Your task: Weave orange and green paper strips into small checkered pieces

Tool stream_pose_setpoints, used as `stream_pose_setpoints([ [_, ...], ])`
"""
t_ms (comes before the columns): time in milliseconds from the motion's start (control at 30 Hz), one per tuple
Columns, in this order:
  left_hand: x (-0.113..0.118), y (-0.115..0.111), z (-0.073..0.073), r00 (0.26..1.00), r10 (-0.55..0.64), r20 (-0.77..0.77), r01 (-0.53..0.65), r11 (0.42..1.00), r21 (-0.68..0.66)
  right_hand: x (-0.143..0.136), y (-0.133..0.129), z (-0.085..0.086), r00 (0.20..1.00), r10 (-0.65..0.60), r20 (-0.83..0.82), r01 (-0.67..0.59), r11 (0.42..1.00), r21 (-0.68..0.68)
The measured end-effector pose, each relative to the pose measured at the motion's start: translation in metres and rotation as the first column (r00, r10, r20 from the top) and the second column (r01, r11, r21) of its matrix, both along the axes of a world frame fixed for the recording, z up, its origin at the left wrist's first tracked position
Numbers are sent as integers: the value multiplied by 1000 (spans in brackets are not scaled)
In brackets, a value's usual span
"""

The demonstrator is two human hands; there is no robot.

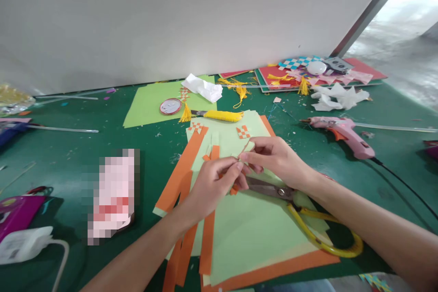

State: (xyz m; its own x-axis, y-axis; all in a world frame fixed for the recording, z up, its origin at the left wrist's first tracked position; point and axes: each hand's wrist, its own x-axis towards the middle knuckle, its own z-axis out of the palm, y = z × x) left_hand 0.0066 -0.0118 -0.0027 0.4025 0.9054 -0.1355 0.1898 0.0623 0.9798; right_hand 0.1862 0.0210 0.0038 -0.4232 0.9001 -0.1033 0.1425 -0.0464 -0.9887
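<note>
My left hand (222,178) and my right hand (270,157) meet over a stack of pale green paper (260,237). Both are closed, fingertips pinching narrow paper strips (251,146) in pale green and orange; the fingers hide how the strips join. Under my right wrist lie scissors (321,237) with yellow handles, blades pointing toward my left hand. Orange paper strips (185,169) lie to the left of the stack. Just beyond my hands is a small woven orange-and-green paper square (243,132). A yellow utility knife (222,116) rests at the stack's far edge.
A pink glue gun (342,132) with a black cord lies at right. Behind are crumpled tissue (203,87), a round tin (170,106), yellow tassels (241,93) and red paper (366,68). A white charger (25,244) is at left. A wall (171,18) borders the green table.
</note>
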Motion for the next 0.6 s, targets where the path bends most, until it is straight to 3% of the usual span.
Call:
stream_pose_setpoints([
  [367, 0, -2, -1, 1000, -9, 1, 9, 999, -37, 5, 6, -1, 984, -147, -99, 152, 988, 39],
  [600, 0, 1, -1, 1000, 17, 7, -17, 1000, -3, 4, 2, -1, 999, -30, 21, 30, 999, 35],
])
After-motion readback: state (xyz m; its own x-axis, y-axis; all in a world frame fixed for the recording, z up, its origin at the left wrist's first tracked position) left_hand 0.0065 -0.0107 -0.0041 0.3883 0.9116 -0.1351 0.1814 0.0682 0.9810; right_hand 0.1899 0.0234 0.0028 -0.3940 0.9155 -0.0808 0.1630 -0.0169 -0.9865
